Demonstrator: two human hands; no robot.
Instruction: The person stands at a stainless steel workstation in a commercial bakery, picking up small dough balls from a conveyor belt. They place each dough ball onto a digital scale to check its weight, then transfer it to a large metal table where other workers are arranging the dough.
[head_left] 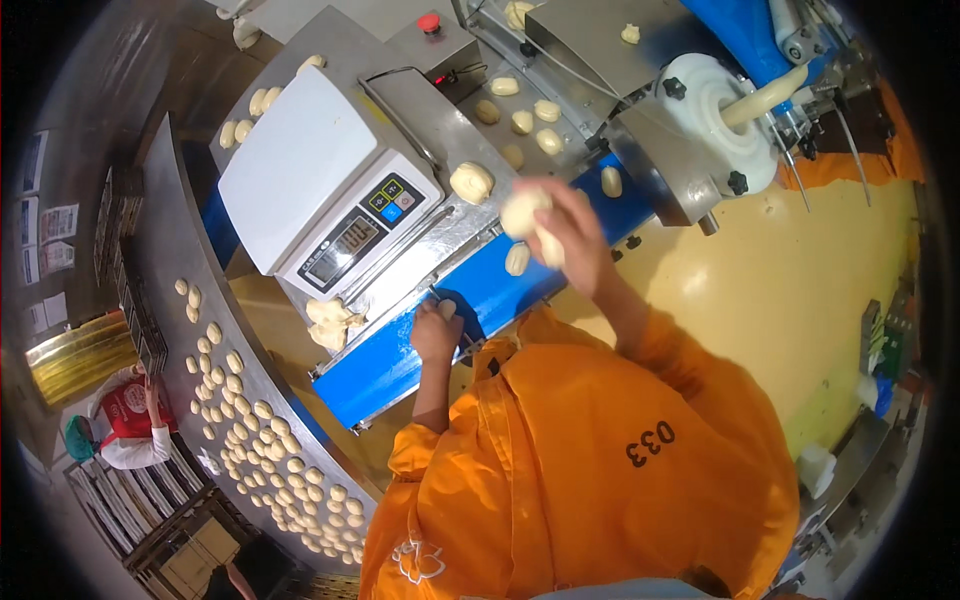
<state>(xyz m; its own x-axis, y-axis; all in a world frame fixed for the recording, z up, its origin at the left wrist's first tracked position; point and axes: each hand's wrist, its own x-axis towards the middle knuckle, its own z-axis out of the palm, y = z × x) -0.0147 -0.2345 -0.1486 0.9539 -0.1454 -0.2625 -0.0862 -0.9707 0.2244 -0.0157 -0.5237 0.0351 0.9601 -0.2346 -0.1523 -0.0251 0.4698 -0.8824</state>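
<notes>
My right hand [582, 232] is raised above the blue conveyor belt [385, 372], its fingers curled round pale dough pieces [525, 213]; it is slightly smeared by motion. Lower on the belt, my left hand [435, 330] is closed at a small dough piece [447, 309], partly hidden by the fingers. A single dough piece [516, 260] lies on the belt beside my right hand, and another dough piece [611, 181] sits farther up near the machine outlet. On the metal ledge stands a larger dough lump [471, 184]. Irregular dough scraps [331, 322] lie by the scale's near corner.
A white digital scale [305, 165] stands left of the belt. A dough machine [665, 160] with a white round part is at upper right. A red stop button [429, 23] tops a metal box. Many dough pieces cover a curved steel table [215, 315]; a person [130, 415] works beyond it.
</notes>
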